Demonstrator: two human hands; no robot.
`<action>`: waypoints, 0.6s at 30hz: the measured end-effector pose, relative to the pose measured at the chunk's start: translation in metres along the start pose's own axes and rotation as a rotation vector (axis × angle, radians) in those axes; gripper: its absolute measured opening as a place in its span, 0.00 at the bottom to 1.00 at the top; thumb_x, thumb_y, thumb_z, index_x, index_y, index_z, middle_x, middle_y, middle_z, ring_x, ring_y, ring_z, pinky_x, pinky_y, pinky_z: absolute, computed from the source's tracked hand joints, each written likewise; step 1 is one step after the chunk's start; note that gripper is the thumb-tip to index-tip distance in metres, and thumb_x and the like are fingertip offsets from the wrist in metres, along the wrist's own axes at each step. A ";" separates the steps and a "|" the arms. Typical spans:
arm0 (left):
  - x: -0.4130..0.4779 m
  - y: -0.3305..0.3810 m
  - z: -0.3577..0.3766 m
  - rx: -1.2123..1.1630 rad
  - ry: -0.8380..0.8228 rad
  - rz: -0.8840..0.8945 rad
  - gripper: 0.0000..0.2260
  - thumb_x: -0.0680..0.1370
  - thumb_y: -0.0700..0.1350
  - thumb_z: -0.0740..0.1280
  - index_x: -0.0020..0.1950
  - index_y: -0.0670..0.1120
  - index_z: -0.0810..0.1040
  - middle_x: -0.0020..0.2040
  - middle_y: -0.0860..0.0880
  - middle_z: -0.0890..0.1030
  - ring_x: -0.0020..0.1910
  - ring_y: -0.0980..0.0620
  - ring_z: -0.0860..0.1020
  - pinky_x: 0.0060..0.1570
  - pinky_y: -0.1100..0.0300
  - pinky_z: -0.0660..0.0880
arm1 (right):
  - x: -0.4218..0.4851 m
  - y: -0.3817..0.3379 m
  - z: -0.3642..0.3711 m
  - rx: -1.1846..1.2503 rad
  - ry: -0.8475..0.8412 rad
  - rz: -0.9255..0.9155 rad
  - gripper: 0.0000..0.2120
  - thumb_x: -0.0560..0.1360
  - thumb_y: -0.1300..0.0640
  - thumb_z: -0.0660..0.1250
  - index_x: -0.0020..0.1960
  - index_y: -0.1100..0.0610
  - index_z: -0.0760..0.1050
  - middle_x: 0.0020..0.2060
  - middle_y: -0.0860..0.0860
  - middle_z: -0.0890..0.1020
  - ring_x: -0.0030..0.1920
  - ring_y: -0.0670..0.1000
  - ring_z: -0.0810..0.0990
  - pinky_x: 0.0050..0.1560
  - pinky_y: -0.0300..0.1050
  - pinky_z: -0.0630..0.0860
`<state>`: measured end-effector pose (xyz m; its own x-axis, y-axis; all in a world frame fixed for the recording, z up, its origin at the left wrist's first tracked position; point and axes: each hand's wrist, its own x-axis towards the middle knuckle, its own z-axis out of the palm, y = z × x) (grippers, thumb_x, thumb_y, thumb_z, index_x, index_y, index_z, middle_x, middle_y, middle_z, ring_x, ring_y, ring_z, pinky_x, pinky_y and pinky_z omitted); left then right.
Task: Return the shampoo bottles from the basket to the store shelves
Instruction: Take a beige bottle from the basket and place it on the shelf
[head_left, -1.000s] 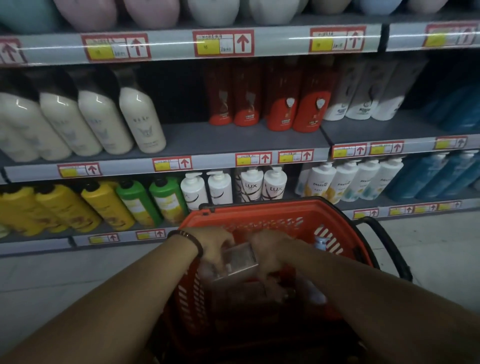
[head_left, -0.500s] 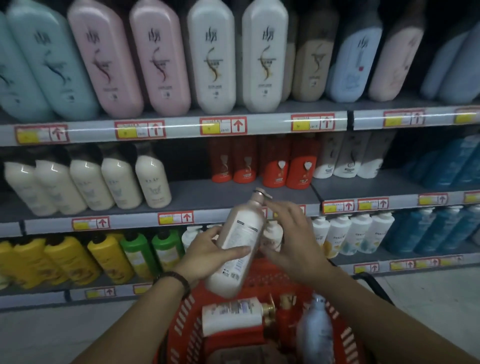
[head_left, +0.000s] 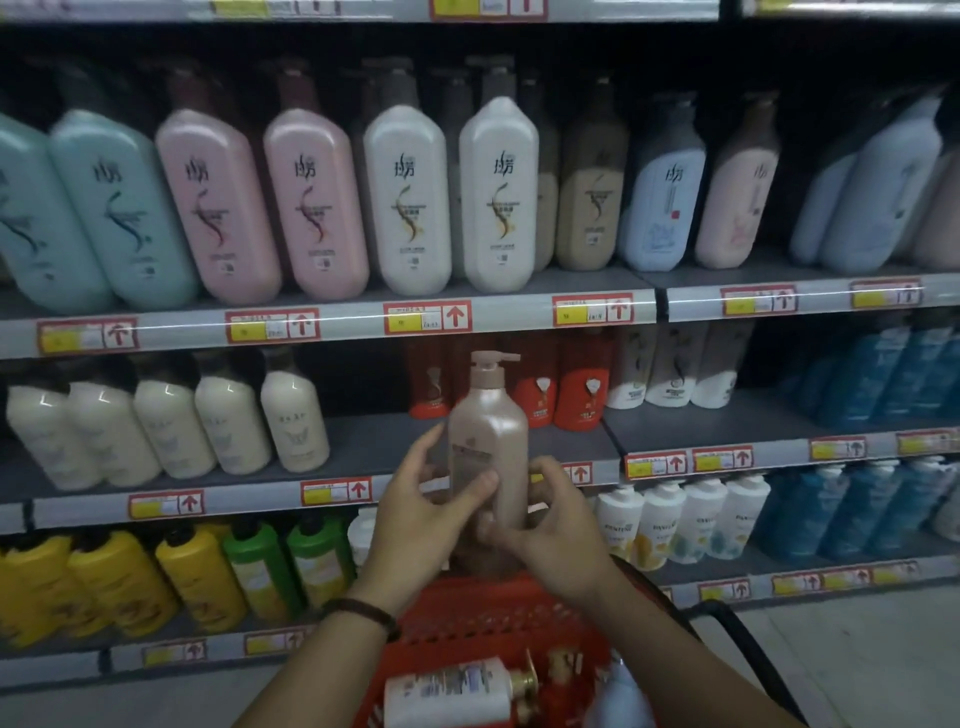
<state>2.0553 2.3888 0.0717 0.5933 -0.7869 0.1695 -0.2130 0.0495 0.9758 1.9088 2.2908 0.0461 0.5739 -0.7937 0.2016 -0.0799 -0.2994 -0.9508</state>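
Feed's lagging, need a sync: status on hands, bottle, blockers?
Holding: left hand and right hand on beige pump bottle, upright over red basket. Not shelved yet. Nothing blocking the shelves.

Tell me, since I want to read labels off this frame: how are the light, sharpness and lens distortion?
Head view: dim overall, shelf recesses nearly black. Head view: glare streaks run along the price rail. Head view: the label on the beige pump bottle is smeared, and the red basket is soft. Head view: wide-angle bowing makes the teal bottles lean.

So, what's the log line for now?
held: tan pump bottle, upright | left hand: grips | right hand: grips | basket: white bottle inside
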 end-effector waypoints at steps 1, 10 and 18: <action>-0.003 0.002 0.005 -0.021 0.006 0.004 0.39 0.72 0.56 0.83 0.79 0.66 0.70 0.66 0.59 0.83 0.58 0.56 0.86 0.49 0.58 0.86 | -0.002 -0.003 0.002 -0.126 0.042 -0.046 0.23 0.68 0.43 0.83 0.54 0.46 0.74 0.45 0.45 0.86 0.43 0.48 0.86 0.43 0.56 0.85; 0.001 0.000 -0.002 -0.170 0.023 -0.026 0.18 0.72 0.49 0.82 0.59 0.47 0.85 0.51 0.47 0.90 0.54 0.46 0.89 0.49 0.54 0.84 | 0.003 -0.012 -0.004 -0.158 -0.182 -0.134 0.16 0.72 0.46 0.81 0.53 0.46 0.77 0.49 0.45 0.82 0.48 0.47 0.82 0.51 0.52 0.83; 0.015 0.047 -0.013 -0.300 -0.136 -0.004 0.33 0.65 0.57 0.85 0.65 0.45 0.83 0.58 0.41 0.88 0.59 0.40 0.87 0.59 0.43 0.84 | 0.020 -0.057 -0.039 0.173 -0.349 -0.004 0.26 0.78 0.59 0.79 0.72 0.50 0.75 0.61 0.57 0.86 0.61 0.58 0.88 0.61 0.61 0.85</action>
<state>2.0638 2.3875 0.1218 0.4803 -0.8614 0.1653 0.0393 0.2094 0.9770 1.8932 2.2715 0.1132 0.8193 -0.5555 0.1416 0.0442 -0.1851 -0.9817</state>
